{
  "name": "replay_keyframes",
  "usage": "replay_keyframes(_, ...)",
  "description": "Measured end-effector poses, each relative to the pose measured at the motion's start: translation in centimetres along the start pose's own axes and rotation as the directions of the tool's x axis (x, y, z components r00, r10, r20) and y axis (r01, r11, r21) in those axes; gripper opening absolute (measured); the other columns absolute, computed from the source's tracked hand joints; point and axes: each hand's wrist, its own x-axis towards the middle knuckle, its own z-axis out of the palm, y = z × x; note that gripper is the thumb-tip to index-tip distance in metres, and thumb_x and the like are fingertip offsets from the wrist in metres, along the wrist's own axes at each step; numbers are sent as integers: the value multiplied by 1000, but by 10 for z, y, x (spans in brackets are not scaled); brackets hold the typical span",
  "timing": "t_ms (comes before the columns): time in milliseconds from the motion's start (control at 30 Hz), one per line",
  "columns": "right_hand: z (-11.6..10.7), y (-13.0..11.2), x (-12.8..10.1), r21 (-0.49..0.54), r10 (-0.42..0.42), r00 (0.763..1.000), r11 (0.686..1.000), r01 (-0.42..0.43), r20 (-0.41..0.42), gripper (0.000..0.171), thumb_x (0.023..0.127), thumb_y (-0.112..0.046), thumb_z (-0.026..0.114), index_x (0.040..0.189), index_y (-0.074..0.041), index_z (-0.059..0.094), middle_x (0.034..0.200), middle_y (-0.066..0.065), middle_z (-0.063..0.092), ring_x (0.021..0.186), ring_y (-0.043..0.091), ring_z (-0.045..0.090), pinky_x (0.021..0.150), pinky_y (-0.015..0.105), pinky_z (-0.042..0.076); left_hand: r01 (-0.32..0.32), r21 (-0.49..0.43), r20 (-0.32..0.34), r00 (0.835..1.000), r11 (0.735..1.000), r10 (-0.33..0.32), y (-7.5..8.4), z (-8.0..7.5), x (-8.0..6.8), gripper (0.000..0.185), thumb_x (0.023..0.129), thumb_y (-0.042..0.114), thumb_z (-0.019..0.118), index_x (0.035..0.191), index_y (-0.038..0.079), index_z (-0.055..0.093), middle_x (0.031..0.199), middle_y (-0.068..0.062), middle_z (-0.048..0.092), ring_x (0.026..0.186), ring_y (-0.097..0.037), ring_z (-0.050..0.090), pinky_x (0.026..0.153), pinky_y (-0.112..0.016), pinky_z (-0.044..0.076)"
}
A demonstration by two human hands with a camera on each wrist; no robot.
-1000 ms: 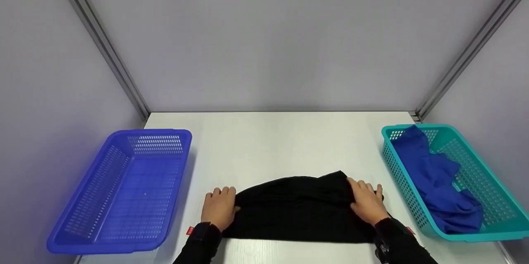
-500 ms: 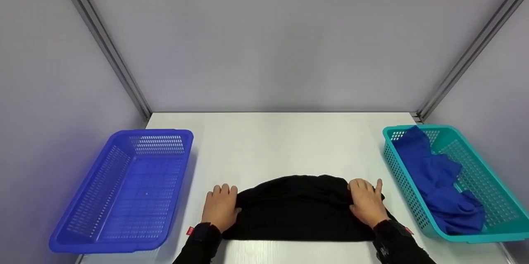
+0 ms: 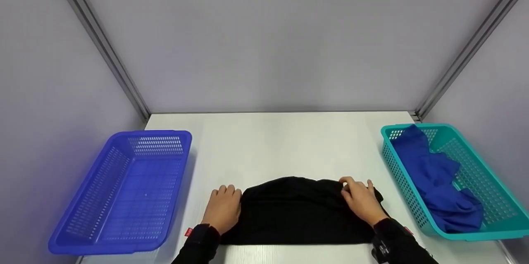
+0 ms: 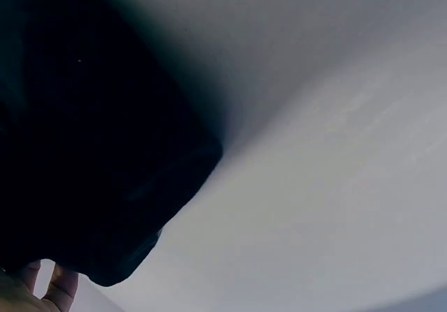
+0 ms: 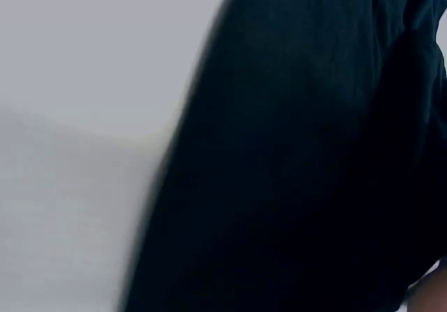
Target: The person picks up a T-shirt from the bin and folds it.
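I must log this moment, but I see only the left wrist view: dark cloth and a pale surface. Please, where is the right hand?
Observer: The right hand lies on the right end of the black garment, near its far edge; its fingers look bent there.
Operator: And the left hand?
Observer: The left hand rests at the garment's left edge, fingers fairly straight on the white table.
Operator: Is something beside the garment?
Observer: A blue basket stands at the left, with nothing visible inside.
Operator: And at the right?
Observer: A teal basket holds a crumpled blue cloth.
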Motion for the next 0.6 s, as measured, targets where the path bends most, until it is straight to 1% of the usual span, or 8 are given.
replay_keyframes(67, 1, -1, -1, -57, 33, 999, 998, -31, 35, 41, 92, -4, 71, 131, -1, 59, 97, 5, 66, 108, 39, 60, 109, 76, 22, -20, 11, -14, 1000, 1000, 20, 0, 0, -2, 12, 92, 16, 69, 94, 9, 59, 87, -6, 53, 84, -28, 51, 75, -46, 43)
replay_keyframes(133, 1, 0, -1, -98, 79, 993, 993, -71, 84, 51, 91, -7, 72, 139, 0, 56, 106, 11, 62, 113, 43, 55, 105, 75, 28, -34, 19, -23, 999, 999, 35, 1, -1, -3, 12, 92, 15, 70, 94, 9, 59, 86, -6, 54, 83, -27, 52, 75, -45, 43)
replay_keyframes(233, 2, 2, -2, -138, 144, 980, 983, -125, 136, 53, 92, -10, 73, 140, 1, 54, 127, 22, 52, 121, 50, 45, 99, 71, 34, -44, 28, -16, 999, 999, 44, 1, -3, -5, 13, 92, 16, 71, 96, 10, 61, 86, -6, 57, 83, -27, 53, 76, -46, 44)
replay_keyframes(267, 2, 3, -3, -143, 164, 976, 979, -144, 141, 52, 92, -11, 72, 139, 2, 54, 131, 25, 48, 123, 52, 43, 97, 71, 35, -44, 30, -10, 999, 999, 44, 1, -3, -6, 13, 92, 16, 72, 96, 10, 61, 86, -6, 58, 83, -27, 54, 77, -46, 44)
replay_keyframes(333, 3, 5, -3, -150, 195, 971, 973, -174, 138, 52, 92, -12, 72, 138, 2, 53, 135, 26, 45, 125, 53, 39, 95, 70, 35, -42, 35, 2, 999, 999, 41, 0, -2, -7, 12, 93, 17, 72, 97, 11, 62, 86, -6, 59, 83, -27, 55, 77, -46, 45)
replay_keyframes(400, 3, 7, -3, -161, 214, 969, 968, -193, 122, 51, 93, -15, 73, 137, 2, 53, 134, 26, 45, 125, 54, 38, 93, 70, 34, -37, 38, 12, 999, 999, 37, -1, -1, -7, 12, 93, 17, 71, 97, 11, 62, 86, -5, 60, 83, -27, 56, 77, -46, 45)
replay_keyframes(467, 3, 9, -2, -163, 223, 970, 965, -205, 100, 50, 92, -17, 73, 134, 2, 54, 129, 27, 47, 123, 53, 38, 91, 69, 34, -35, 41, 16, 999, 999, 34, -1, 0, -7, 12, 93, 18, 71, 97, 11, 63, 86, -5, 62, 83, -28, 58, 77, -47, 45)
replay_keyframes(600, 5, 12, -3, -166, 216, 974, 965, -203, 62, 38, 92, -19, 74, 120, 0, 58, 117, 25, 50, 117, 52, 40, 90, 68, 33, -32, 37, 13, 999, 999, 32, -1, 1, -7, 12, 93, 18, 72, 96, 11, 63, 85, -6, 64, 82, -28, 59, 77, -47, 45)
